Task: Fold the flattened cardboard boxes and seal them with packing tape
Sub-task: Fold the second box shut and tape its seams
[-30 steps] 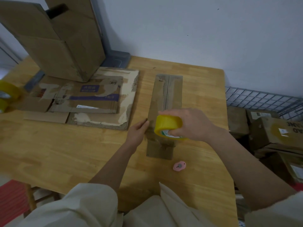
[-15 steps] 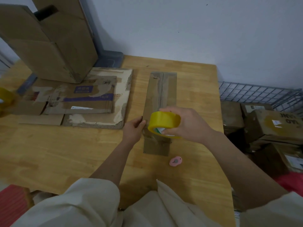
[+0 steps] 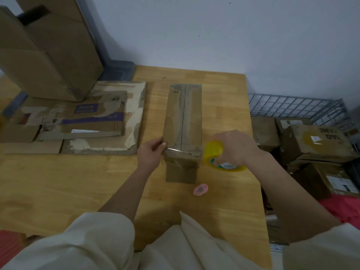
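A long narrow folded cardboard box (image 3: 183,117) lies on the wooden table (image 3: 78,182), its top seam running away from me. My right hand (image 3: 233,147) grips a yellow roll of packing tape (image 3: 218,158) just off the box's right side. A clear strip of tape (image 3: 181,151) stretches from the roll across the box's near end. My left hand (image 3: 151,153) pinches the strip's free end against the box's left edge.
Flattened torn cardboard boxes (image 3: 81,117) lie at the left, with a tall upright box (image 3: 50,51) behind them. A small pink cutter (image 3: 200,189) sits on the table near the box's front. Right of the table are a wire rack (image 3: 292,106) and stacked parcels (image 3: 315,145).
My right hand has carried the tape roll from above the box to its right side, pulling a strip across the near end. My left hand stays at the left edge.
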